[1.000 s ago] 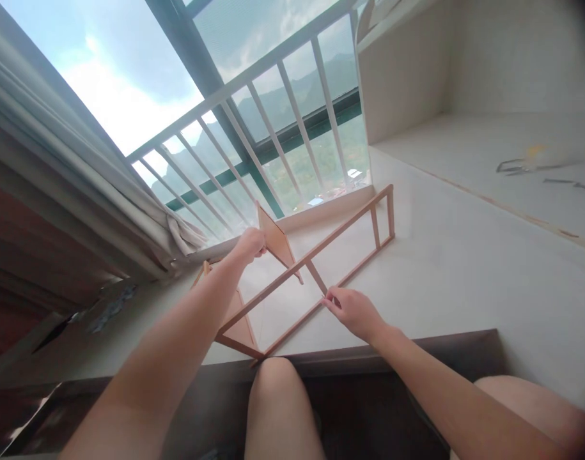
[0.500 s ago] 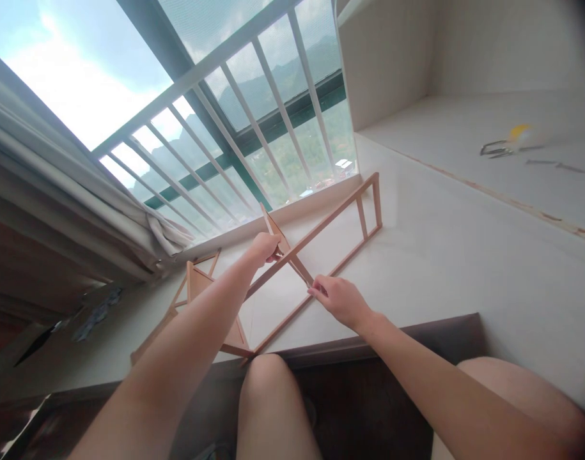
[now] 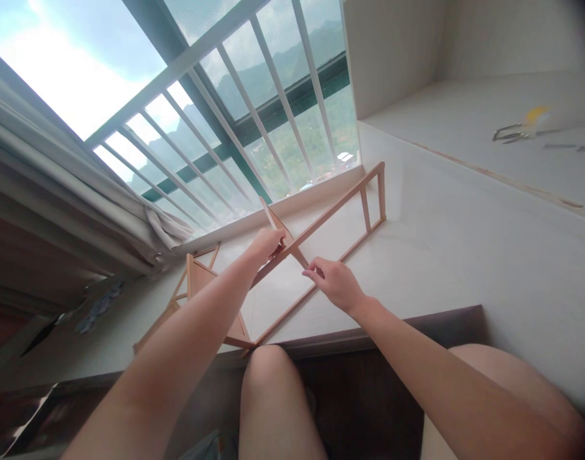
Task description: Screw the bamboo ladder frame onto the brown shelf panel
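Note:
A light-brown wooden frame [image 3: 337, 207] with two long rails and short crosspieces stands slanting in front of me. A narrow wooden shelf panel [image 3: 299, 256] crosses it near the middle. My left hand [image 3: 269, 245] is closed around this panel beside the upper rail, its fingertips partly hidden. At the panel's near end, the thumb and forefinger of my right hand [image 3: 336, 281] are pinched together. Whatever lies between them is too small or hidden to make out. Behind my left forearm, more wooden parts [image 3: 203, 281] join the frame at its lower left.
A white ledge [image 3: 417, 262] supports the frame, below a window with a white railing [image 3: 247, 96]. Grey curtains [image 3: 105, 185] hang at left. Metal pieces and a yellow item [image 3: 536, 115] lie on the raised shelf at right. My knee [image 3: 273, 370] is close to the frame's corner.
My right hand has moved slightly up, still pinched near the panel's end. My left hand keeps its grip. The whole view has shifted a little.

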The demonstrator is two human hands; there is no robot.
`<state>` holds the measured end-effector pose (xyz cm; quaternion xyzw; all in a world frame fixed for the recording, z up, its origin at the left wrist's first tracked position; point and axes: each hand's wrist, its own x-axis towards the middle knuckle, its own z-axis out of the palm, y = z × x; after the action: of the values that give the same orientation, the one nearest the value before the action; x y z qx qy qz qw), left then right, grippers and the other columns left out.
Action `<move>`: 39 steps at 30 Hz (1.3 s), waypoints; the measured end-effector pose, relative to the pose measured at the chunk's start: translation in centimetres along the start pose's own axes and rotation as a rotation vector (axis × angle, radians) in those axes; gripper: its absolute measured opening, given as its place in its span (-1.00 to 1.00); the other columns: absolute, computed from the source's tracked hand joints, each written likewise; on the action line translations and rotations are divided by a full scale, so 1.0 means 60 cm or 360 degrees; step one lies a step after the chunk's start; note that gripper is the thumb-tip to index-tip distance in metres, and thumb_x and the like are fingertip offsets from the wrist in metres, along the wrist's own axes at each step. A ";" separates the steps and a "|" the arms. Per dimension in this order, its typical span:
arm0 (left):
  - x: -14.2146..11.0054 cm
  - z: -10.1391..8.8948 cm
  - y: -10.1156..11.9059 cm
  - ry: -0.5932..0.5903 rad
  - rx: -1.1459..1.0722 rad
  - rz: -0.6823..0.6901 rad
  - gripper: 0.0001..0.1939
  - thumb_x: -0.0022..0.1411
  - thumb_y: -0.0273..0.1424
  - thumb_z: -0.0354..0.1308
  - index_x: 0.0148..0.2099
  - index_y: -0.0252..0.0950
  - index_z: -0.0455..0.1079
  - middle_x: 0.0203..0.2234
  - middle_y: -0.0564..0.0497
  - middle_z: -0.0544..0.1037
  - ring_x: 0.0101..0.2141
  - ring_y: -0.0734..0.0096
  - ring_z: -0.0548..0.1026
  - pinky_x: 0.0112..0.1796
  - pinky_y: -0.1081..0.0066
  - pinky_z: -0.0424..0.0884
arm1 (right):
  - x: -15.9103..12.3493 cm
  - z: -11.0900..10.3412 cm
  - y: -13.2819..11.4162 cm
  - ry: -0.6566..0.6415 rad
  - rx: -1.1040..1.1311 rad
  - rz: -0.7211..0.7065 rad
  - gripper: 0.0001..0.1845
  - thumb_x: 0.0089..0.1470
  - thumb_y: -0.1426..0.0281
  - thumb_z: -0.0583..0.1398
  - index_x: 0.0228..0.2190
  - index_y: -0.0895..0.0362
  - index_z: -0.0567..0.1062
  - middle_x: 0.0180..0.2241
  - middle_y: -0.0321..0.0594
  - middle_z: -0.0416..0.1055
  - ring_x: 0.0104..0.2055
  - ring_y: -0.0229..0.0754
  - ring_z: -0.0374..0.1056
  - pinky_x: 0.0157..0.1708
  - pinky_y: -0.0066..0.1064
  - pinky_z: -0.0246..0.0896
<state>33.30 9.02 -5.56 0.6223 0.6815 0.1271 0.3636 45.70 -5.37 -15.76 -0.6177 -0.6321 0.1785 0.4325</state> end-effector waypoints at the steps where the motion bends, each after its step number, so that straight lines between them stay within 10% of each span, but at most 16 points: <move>1: -0.001 0.001 0.000 -0.0005 0.0005 -0.0017 -0.62 0.37 -0.24 0.19 0.11 -0.37 0.39 -0.03 -0.15 0.49 -0.10 0.24 0.53 -0.11 0.17 0.54 | 0.003 0.002 -0.001 0.0019 0.0011 -0.0009 -0.70 0.27 0.15 0.17 -0.35 0.11 0.48 -0.49 -0.27 0.43 -0.43 -0.24 0.30 -0.37 -0.44 0.00; 39: -0.014 0.002 0.009 -0.0181 0.0120 -0.0105 -0.66 0.39 -0.23 0.16 0.04 -0.39 0.40 -0.18 -0.09 0.53 -0.27 0.38 0.54 -0.26 0.31 0.55 | 0.075 0.017 -0.034 0.0164 0.0032 -0.0152 -0.72 0.29 0.17 0.14 -0.34 0.10 0.45 -0.41 -0.23 0.49 -0.39 -0.19 0.33 -0.34 -0.42 0.04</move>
<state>33.78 8.27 -5.01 0.6191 0.6841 0.0539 0.3819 44.27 -1.23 -13.33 -0.5909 -0.6360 0.1319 0.4785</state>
